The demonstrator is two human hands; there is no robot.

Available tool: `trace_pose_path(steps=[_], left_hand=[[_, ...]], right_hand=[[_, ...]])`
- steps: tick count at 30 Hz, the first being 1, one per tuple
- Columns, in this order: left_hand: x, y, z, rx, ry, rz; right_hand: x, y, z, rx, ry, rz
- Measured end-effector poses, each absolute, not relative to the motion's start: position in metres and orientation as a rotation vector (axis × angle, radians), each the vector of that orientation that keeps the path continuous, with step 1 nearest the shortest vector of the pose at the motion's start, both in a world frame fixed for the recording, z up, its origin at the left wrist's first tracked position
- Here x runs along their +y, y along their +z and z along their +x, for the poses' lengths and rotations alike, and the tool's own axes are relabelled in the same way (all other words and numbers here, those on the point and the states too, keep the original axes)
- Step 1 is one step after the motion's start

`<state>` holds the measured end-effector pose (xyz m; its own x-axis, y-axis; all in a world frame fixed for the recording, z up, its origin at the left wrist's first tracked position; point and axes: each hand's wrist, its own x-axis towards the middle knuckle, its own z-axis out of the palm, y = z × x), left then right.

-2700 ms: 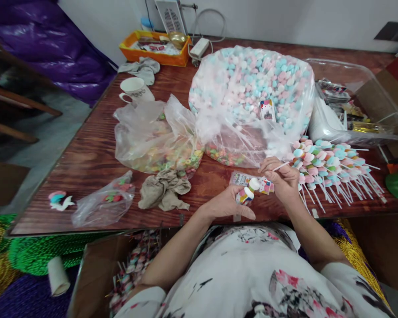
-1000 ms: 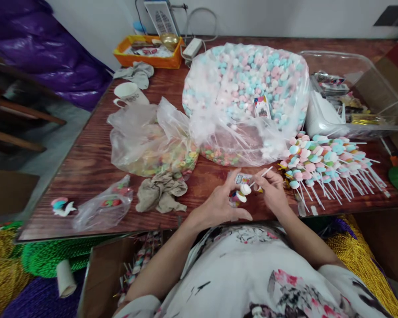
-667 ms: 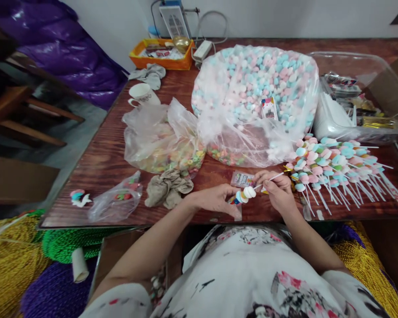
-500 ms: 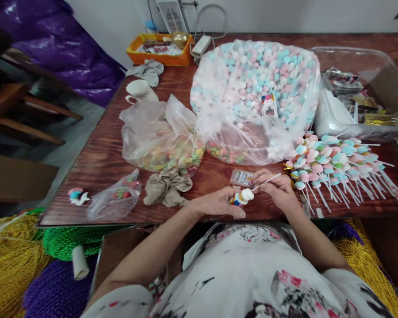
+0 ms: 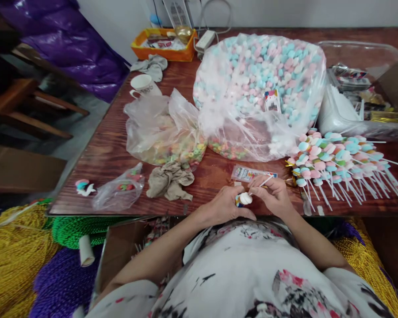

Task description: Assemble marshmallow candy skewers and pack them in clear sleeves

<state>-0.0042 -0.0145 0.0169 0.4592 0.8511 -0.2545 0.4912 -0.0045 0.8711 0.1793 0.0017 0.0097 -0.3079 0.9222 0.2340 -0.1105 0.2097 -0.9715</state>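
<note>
My left hand (image 5: pixel 223 206) is closed around a short stack of coloured candy pieces (image 5: pixel 243 199) topped by a white one. My right hand (image 5: pixel 274 195) pinches the thin white stick (image 5: pixel 264 181) that runs into that stack. Both hands hover over the near edge of the brown wooden table (image 5: pixel 102 150). Right of my hands lies a heap of finished candy skewers (image 5: pixel 334 161) with white sticks. A small printed packet (image 5: pixel 248 173) lies flat just beyond my fingers.
A big clear bag of pink, blue and white candies (image 5: pixel 258 84) fills the table's middle. A bag of coloured ring candies (image 5: pixel 166 137), a crumpled cloth (image 5: pixel 170 185), a small bag (image 5: pixel 119 192), a cup (image 5: pixel 144 86), an orange tray (image 5: pixel 164 44) and a clear box (image 5: pixel 361 97) surround it.
My hands have drawn a little nearer my body and closer together, the left hand wrapping more tightly around the candy stack. The view has tilted slightly.
</note>
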Motion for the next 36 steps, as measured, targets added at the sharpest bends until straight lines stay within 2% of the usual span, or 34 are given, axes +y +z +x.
trace_pose_path(steps=[5,13,20,28,33,36], left_hand=[[-0.019,0.015,-0.001,1.170,0.462,1.642],[-0.009,0.038,-0.026,1.167,0.390,1.714],[-0.011,0.025,-0.022,1.042,0.415,1.486],[-0.013,0.016,0.000,1.264,0.481,1.686],[-0.008,0.024,-0.015,1.275,0.506,1.772],[-0.003,0.028,-0.031,1.271,0.400,1.851]], right_hand=[[-0.006,0.003,0.171,-1.480,1.115,-0.940],[-0.002,-0.013,0.177,-1.148,1.290,-0.934],[0.000,0.000,0.180,-1.299,1.315,-0.799],[-0.007,-0.004,0.157,-1.429,1.210,-0.868],[0.000,-0.005,0.172,-1.395,1.289,-0.860],[0.007,0.002,0.191,-1.518,1.307,-0.781]])
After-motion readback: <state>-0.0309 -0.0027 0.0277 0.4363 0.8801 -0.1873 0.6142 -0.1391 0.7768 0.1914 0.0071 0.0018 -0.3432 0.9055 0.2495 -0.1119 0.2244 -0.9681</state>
